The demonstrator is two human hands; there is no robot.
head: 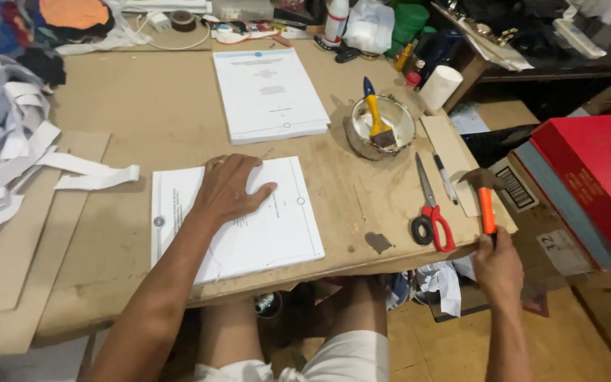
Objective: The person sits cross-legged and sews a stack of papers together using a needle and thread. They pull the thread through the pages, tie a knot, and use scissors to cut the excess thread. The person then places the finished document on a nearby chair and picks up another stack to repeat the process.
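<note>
My left hand (229, 188) lies flat, fingers spread, on a thin stack of white printed sheets (277, 226) near the table's front edge. My right hand (498, 267) is closed around the orange handle of a hammer (485, 198), whose metal head rests at the table's right front corner. Red-handled scissors (431, 212) lie just left of the hammer, and a pen (445, 178) lies beside them.
A second, thicker stack of white pages (266, 93) lies further back. A metal bowl (361, 136) holds a brush with a yellow and blue handle (375, 117). Paper strips (8, 148) pile at the left. Red and grey boards (592, 177) stack at the right. Clutter lines the far edge.
</note>
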